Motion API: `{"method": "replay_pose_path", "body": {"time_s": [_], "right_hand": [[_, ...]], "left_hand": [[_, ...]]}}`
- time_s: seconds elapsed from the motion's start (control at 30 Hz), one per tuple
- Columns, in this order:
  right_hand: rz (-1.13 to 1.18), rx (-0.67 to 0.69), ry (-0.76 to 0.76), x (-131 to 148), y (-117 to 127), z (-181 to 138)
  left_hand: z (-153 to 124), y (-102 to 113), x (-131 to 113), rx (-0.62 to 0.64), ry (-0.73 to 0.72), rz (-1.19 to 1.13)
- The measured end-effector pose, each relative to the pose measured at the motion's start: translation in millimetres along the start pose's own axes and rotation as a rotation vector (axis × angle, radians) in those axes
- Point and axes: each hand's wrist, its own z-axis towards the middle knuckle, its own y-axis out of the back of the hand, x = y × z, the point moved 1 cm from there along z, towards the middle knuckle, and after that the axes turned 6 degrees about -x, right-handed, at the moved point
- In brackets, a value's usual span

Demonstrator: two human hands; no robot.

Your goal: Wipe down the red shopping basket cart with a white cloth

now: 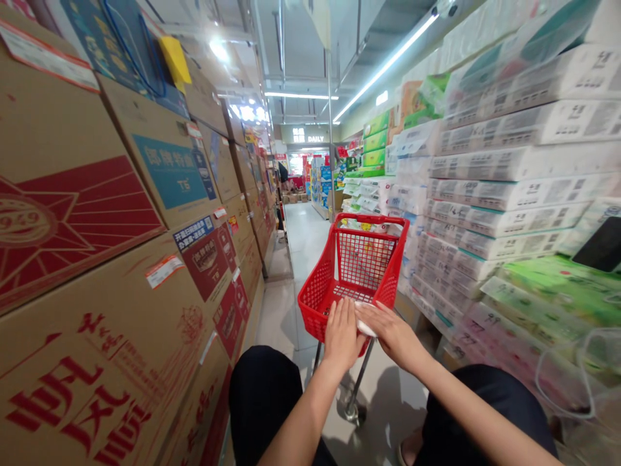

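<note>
A red plastic shopping basket cart [315,304] stands between my knees, on thin metal legs with a caster showing below. My left hand [343,331] lies over its near rim with the fingers stretched forward and close together. Beside it, my right hand [395,331] presses a folded white cloth or tissue [366,327] against the same rim. The cloth shows under the right fingers and near the left thumb; its full shape is hidden. Mesh walls surround the basket, and its far end has a raised handle bar [371,219].
Stacked cardboard cartons [111,310] wall the left side. Piled tissue packs [485,188] rise on the right, with a black phone-like object [601,246] on lower green packs [557,285]. A thin pole [330,129] stands beyond the cart. The pale floor [305,226] runs ahead between shelves.
</note>
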Motion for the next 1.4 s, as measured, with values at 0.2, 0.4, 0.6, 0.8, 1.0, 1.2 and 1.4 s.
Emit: {"method": "replay_pose_path", "body": {"time_s": [0.2, 0.4, 0.6, 0.8, 1.0, 1.2, 1.4], "right_hand": [[-0.148, -0.047, -0.190, -78, 0, 15], [-0.183, -0.038, -0.155, -86, -6, 16], [-0.160, -0.013, -0.100, -48, -3, 30], [-0.075, -0.007, -0.046, 12, -12, 33], [0.011, 0.034, 0.073, 30, -10, 23], [-0.147, -0.052, -0.135, -41, 10, 20], [-0.058, -0.016, -0.003, 15, -16, 34]], "left_hand": [[-3, 6, 4, -0.032, -0.052, 0.008], [-5, 17, 13, -0.050, -0.077, -0.031], [-7, 34, 34, -0.020, -0.004, -0.034], [-3, 41, 31, 0.026, 0.102, -0.012], [-6, 44, 33, -0.083, 0.052, -0.015], [-8, 48, 52, -0.116, 0.040, 0.019], [0, 44, 59, -0.112, -0.028, 0.011]]}}
